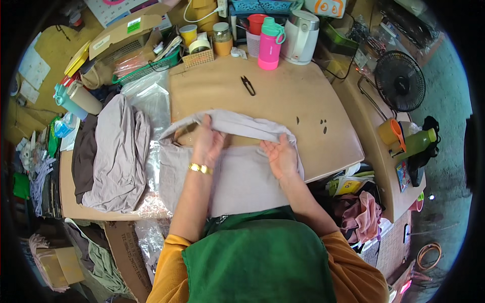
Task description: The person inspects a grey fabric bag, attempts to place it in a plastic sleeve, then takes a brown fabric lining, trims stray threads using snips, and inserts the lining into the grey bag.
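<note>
A light greyish-mauve cloth garment (247, 174) lies in front of me on the table, its opening spread into a wide gap. The raised far band of the cloth arches across from one hand to the other. My left hand (208, 145), with a gold watch (200, 168) at the wrist, holds this band with the thumb over it. At the band's right part, my right hand (282, 157) has its palm turned up and its thumb against the cloth; its fingers curl loosely by the edge. Some fingertips are hidden by the fabric.
More mauve cloth (118, 156) lies at the left over a dark brown piece (87, 156). Black thread snips (247, 86) rest beyond the garment. A pink bottle (270, 45), a white kettle (301, 38) and a green basket (151, 68) line the back. A black fan (399, 81) stands right.
</note>
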A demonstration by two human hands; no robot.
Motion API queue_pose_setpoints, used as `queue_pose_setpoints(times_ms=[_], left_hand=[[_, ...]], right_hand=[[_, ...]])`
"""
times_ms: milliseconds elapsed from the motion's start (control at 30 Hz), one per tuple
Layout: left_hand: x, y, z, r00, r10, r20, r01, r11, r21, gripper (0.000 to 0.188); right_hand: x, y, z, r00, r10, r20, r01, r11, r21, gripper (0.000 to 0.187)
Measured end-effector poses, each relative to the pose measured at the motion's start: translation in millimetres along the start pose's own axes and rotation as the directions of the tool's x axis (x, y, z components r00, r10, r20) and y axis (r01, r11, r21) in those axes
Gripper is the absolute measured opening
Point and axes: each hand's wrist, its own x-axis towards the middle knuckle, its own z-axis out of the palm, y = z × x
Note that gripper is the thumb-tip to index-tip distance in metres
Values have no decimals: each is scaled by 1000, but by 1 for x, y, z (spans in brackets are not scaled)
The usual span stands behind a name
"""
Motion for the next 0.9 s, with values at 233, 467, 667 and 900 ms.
queue_pose_setpoints(times_ms=[233, 467, 667, 900], left_hand=[[33, -3, 47, 974, -127, 190, 80, 969, 235, 33], [-19, -62, 16, 932, -286, 222, 258, 955, 144, 32], [-23, -79, 39, 857, -503, 110, 407, 793, 452, 37], [-25, -85, 20, 913, -374, 164, 191, 746, 638, 36]], right_hand=[[-70, 15, 29, 670, -150, 727, 723, -86, -685, 28], [33, -74, -57, 851, -500, 160, 408, 439, -800, 24], [49, -64, -33, 931, -189, 311, 355, 288, -889, 29], [28, -61, -33, 928, -233, 290, 367, 698, -614, 42]])
